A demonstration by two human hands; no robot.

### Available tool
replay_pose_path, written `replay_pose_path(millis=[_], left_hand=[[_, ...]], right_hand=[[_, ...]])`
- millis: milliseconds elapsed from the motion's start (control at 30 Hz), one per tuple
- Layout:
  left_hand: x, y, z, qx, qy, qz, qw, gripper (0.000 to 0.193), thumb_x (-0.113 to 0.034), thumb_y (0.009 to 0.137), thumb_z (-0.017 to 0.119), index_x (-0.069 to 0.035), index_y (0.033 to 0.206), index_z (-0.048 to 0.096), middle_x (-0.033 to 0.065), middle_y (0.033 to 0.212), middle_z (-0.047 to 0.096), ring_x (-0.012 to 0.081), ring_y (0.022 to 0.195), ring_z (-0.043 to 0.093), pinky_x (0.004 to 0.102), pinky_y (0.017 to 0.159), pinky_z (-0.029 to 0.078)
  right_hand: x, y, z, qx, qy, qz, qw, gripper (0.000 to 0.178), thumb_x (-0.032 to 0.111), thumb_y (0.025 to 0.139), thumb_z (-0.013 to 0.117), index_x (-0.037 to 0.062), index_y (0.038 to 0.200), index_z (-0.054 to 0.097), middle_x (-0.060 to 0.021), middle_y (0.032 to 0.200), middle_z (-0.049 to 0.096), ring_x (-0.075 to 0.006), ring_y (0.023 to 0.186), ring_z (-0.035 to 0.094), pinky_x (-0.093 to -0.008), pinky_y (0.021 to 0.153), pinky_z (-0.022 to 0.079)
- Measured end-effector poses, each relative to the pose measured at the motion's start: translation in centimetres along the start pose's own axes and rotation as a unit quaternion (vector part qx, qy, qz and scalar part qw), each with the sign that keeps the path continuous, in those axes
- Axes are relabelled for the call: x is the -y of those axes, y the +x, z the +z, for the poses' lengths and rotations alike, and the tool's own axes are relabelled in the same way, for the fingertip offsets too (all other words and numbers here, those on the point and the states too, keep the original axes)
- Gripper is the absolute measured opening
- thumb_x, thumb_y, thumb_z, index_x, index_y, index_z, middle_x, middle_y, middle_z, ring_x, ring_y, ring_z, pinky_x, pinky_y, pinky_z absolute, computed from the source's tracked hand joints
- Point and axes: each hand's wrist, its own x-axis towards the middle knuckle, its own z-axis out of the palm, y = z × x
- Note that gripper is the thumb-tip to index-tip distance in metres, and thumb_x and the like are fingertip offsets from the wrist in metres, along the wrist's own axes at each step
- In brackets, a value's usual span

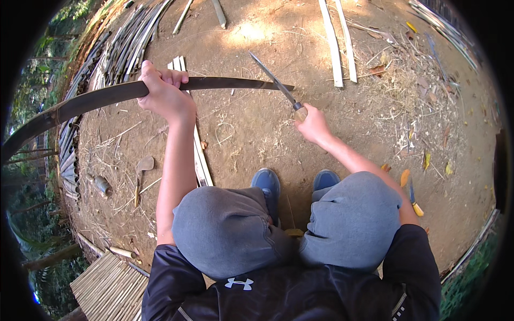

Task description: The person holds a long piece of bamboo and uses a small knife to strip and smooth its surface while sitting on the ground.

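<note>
A long dark bamboo strip (101, 95) runs in from the left edge and ends past the middle of the view. My left hand (167, 93) is closed around it, some way back from its right end. In my right hand (311, 123) is a knife (273, 76) with a wooden handle and a long narrow blade pointing up and to the left. The blade crosses the strip close to its right tip. Whether the edge is cutting into the strip cannot be made out.
Bamboo poles (131, 40) lie piled at the far left. Pale split strips (333, 45) rest at the far right, others by my left forearm. A small spade-like tool (143, 166) and a metal can (101, 184) lie left. Another knife (415, 206) lies right; a slatted bamboo platform (107, 286) stands lower left.
</note>
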Motion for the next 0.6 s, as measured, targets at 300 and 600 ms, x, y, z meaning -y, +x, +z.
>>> replay_pose_path(millis=[300,600], left_hand=[[0.1,0.1,-0.1,0.0,0.007,0.006,1.0,0.033,-0.021,0.097,0.057,-0.013,0.071,0.037,-0.003,0.056,0.03,0.0095,0.048,0.031,0.0302,0.048,0.033],[0.2,0.5,-0.6,-0.024,0.001,0.007,1.0,0.025,-0.016,0.094,0.057,-0.011,0.076,0.041,-0.0032,0.057,0.033,0.0089,0.047,0.034,0.0297,0.044,0.035]], right_hand=[[-0.1,0.3,0.3,-0.002,0.019,-0.024,1.0,0.038,0.015,0.08,0.069,-0.0002,0.114,0.062,-0.0162,0.078,0.067,-0.0302,0.073,0.069,-0.0424,0.068,0.053],[-0.5,-0.1,0.6,-0.031,0.028,-0.069,0.997,0.038,0.016,0.079,0.072,-0.0011,0.112,0.063,-0.0161,0.08,0.069,-0.0299,0.076,0.07,-0.041,0.071,0.055]])
